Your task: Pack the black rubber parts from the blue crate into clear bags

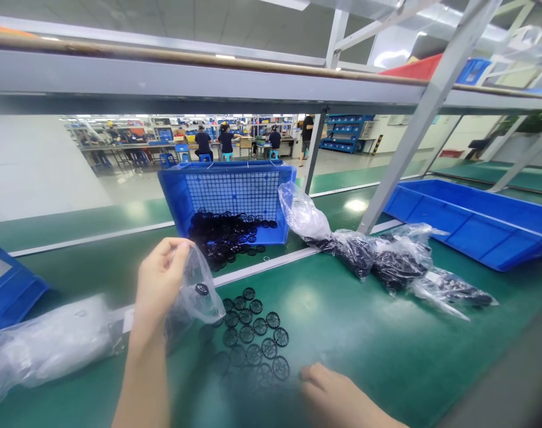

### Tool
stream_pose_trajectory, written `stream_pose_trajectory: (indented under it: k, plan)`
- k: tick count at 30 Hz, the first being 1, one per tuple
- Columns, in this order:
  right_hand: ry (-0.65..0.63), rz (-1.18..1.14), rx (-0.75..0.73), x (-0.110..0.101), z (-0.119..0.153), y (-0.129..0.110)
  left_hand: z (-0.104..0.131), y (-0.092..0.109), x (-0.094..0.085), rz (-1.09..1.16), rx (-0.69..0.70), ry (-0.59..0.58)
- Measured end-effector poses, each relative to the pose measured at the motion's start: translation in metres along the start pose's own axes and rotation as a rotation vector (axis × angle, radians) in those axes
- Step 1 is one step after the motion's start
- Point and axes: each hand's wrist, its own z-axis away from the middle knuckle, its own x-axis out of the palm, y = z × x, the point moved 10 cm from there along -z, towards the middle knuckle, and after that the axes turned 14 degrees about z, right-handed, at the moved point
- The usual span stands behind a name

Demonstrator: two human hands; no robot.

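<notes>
My left hand (161, 276) is closed on the rim of a clear plastic bag (194, 267), which hangs with its mouth toward the right. One black spoked wheel (201, 289) shows at the bag. Below it, several small black spoked wheels (260, 326) lie spread in loose rows on the green tabletop (342, 333). My right hand (328, 389) is low over the table, just right of the nearest wheels, its fingers loosely bent and apart from them. No thing shows in it, though its fingertips are partly hidden and blurred.
A tipped blue crate (172, 196) spills a heap of black wheels (226, 232). Filled clear bags (395, 261) lie to the right, before another blue bin (471, 223). Empty-looking bags (52, 339) lie at left. A slanted metal post (413, 131) and shelf beam (208, 83) cross above.
</notes>
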Motion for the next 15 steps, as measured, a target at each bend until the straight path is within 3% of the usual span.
stream_pose_trajectory:
  k: [2,4,8,11,13,15]
  plan:
    - [-0.013,-0.008,0.043,-0.005,-0.003,0.006,0.001,0.002,0.005,-0.039,0.006,-0.05]
    - [0.012,-0.051,0.069,-0.028,-0.016,0.01,0.003,0.007,0.011,-0.126,0.033,-0.098]
    - [0.206,-0.191,0.058,-0.118,-0.086,0.003,0.012,0.019,0.022,-0.292,0.094,-0.149]
    - [0.329,-0.101,-0.088,-0.17,-0.164,-0.037,0.019,0.022,0.03,-0.339,0.087,-0.182]
    - [0.343,0.097,-0.206,-0.179,-0.217,-0.072,0.021,0.023,0.031,-0.36,0.078,-0.178]
    - [0.336,0.198,-0.313,-0.175,-0.261,-0.1,0.02,0.022,0.031,-0.344,0.07,-0.178]
